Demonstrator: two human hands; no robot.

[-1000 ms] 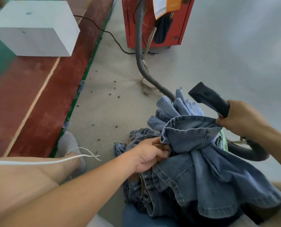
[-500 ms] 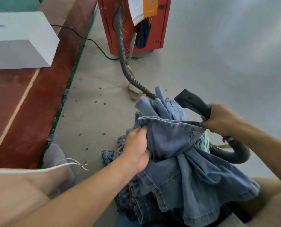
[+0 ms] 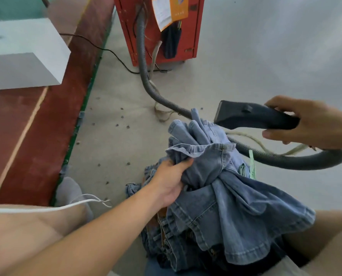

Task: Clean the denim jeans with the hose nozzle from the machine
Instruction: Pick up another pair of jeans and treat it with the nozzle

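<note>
The nozzle [image 3: 254, 117] has swung up and away from the jeans [image 3: 222, 188] since half a second ago and now lies nearly level above them, its flat mouth pointing left, clear of the cloth; the right hand [image 3: 309, 122] grasps its rear end, fingers over the top and thumb below. The left hand [image 3: 170, 182] has stayed on the bunched denim, fingers clenched round a fold just under the waistband; the jeans are heaped between the person's knees. The hose [image 3: 146, 76] runs from the red machine [image 3: 194, 26] across the floor [image 3: 266, 56], behind the jeans, and curves back to the right hand. A white block [image 3: 24, 54] sits on the red board [image 3: 52, 126] at left.
</note>
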